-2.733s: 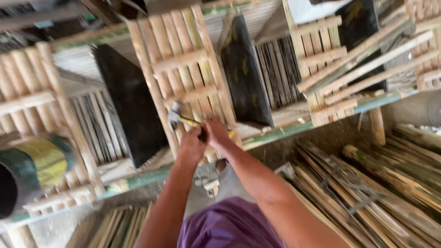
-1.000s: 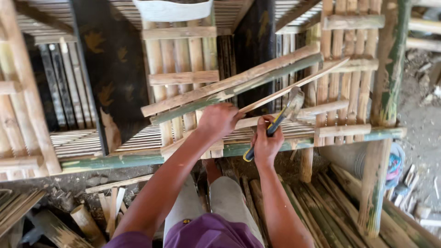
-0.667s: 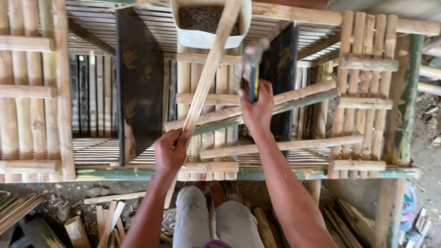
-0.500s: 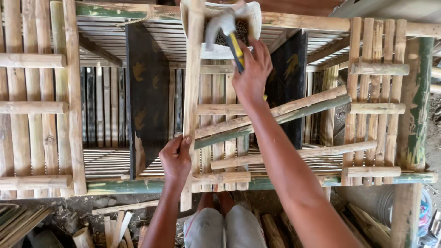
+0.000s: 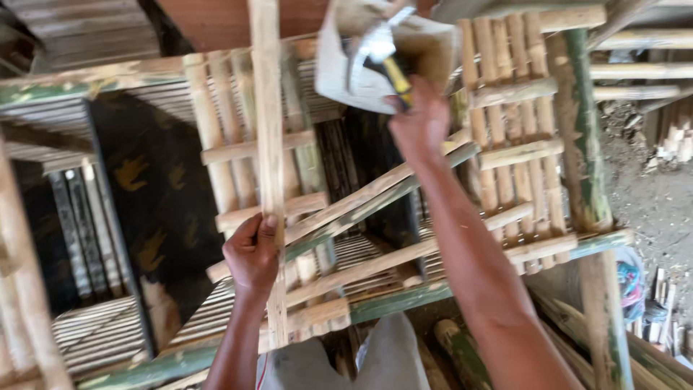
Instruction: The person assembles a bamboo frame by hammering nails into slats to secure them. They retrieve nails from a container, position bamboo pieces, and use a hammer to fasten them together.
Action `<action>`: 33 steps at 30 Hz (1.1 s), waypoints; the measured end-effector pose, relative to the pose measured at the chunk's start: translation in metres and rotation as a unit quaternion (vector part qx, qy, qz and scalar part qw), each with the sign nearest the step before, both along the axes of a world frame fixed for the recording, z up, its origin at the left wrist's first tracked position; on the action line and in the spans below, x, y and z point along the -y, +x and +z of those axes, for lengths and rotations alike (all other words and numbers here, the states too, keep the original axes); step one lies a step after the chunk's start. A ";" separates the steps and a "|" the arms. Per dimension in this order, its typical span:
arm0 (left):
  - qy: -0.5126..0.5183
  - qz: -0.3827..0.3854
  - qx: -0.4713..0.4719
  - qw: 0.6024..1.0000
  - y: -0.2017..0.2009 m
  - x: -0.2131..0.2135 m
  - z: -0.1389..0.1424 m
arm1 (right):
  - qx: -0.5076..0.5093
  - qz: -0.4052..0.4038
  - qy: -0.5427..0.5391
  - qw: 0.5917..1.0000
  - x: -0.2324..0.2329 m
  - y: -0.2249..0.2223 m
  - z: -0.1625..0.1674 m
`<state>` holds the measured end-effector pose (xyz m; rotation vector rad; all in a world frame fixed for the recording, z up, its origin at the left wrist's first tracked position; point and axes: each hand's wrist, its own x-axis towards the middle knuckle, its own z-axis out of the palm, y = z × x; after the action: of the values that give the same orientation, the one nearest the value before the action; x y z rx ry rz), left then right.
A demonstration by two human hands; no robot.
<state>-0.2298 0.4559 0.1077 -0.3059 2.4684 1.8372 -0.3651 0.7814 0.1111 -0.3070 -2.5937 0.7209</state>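
- While my left hand (image 5: 253, 253) is clenched around the slat (image 5: 267, 108), that slat stands upright across the bamboo panel (image 5: 216, 155), running from the top edge of the view down past my fist to the bench rail (image 5: 404, 300).
- My right hand (image 5: 419, 123) is closed on the yellow handle of a hammer (image 5: 375, 54), whose steel head sits at the mouth of a white tub (image 5: 339, 72) at the far side of the bench.
- Judging by how things lie, the panel is partly built: several upright canes are already crossed by short horizontal battens, while the slat looks loose, held in place only by my grip. I cannot see a nail in it.
- Two long strips (image 5: 368, 198) lie slanted across the panel, unfixed as far as I can tell, just right of my left hand.
- The slat itself is pale, flat split bamboo, narrow and straight, with a rough, dry face.
- A dark board (image 5: 155, 195) with faint leaf marks leans left of the panel.
- A second panel (image 5: 520, 123) sits on the right, beside a green-stained post (image 5: 585, 144).
- More split bamboo lies on the ground below, near my knees (image 5: 390, 354). Motion blur hides the finer detail.
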 end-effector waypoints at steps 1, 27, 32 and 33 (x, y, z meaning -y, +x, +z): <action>-0.020 -0.017 0.003 1.000 -0.004 -0.022 0.001 | 0.045 -0.026 -0.010 0.999 -0.042 0.005 0.006; 0.083 0.111 0.125 0.982 -0.001 -0.161 -0.048 | 0.363 0.082 0.006 0.928 -0.160 0.087 -0.016; -0.009 0.149 0.079 0.986 0.038 -0.076 -0.045 | 0.165 0.359 0.048 0.917 -0.031 0.120 -0.029; 0.010 0.157 0.064 0.985 0.046 -0.059 -0.044 | 0.113 0.419 0.099 0.895 -0.011 0.117 -0.031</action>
<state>-0.1835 0.5154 0.0633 -0.8279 2.4245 1.8762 -0.2480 0.7928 0.0798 0.9017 -2.9547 0.6887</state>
